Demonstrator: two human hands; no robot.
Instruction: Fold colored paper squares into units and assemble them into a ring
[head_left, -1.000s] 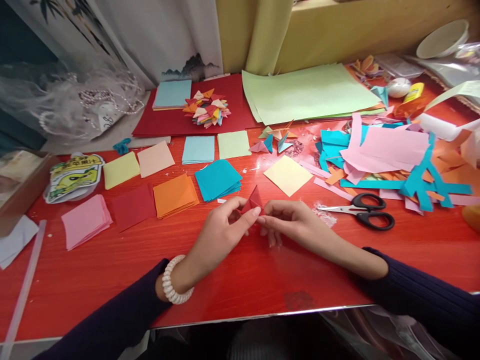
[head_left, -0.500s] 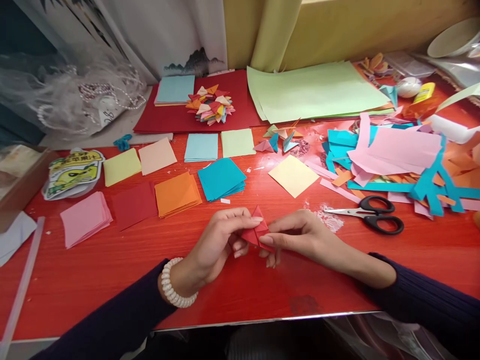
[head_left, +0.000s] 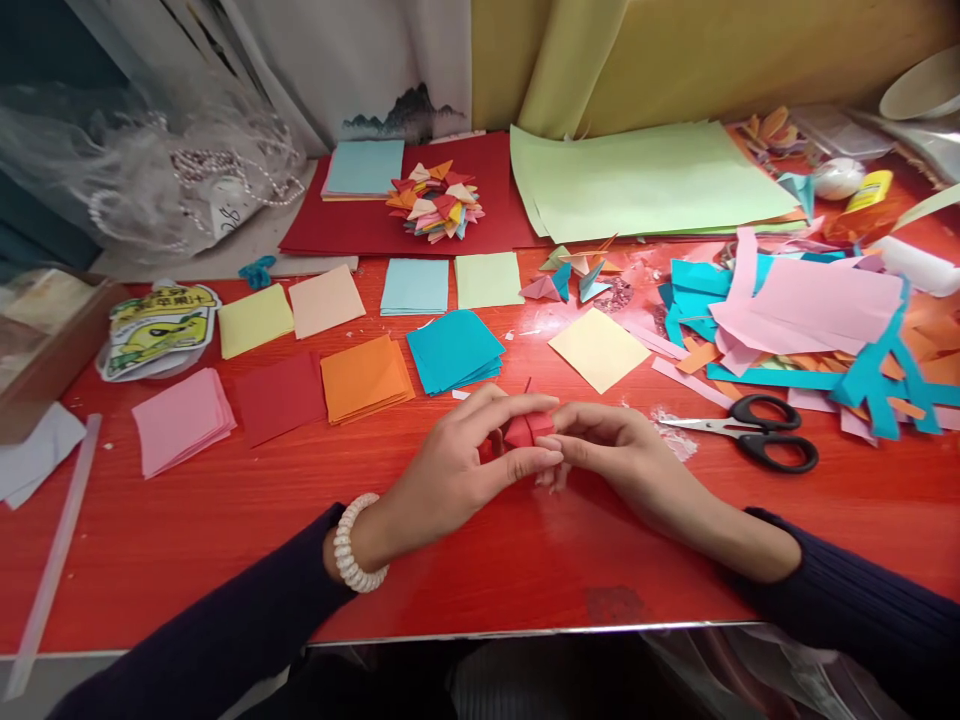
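Observation:
A small folded red paper [head_left: 527,430] is held between both hands above the red table [head_left: 480,590]. My left hand [head_left: 457,460] has its index finger along the paper's top edge and its thumb below, closed on it. From the right side, my right hand [head_left: 619,450] pinches the same paper with thumb and fingers; some fingertips show beneath. Beyond the hands lie a teal paper stack [head_left: 455,352] and a pale yellow square [head_left: 598,349].
Orange [head_left: 366,380], dark red [head_left: 281,398] and pink [head_left: 182,422] paper stacks lie to the left. Black-handled scissors [head_left: 776,433] lie to the right, below a pile of paper scraps [head_left: 814,310]. A folded paper ring [head_left: 436,203] sits at the back.
The red paper has been turned and its flat triangle shape no longer shows. My left hand's index finger and thumb have shifted to its top and bottom. The camera view has shifted slightly.

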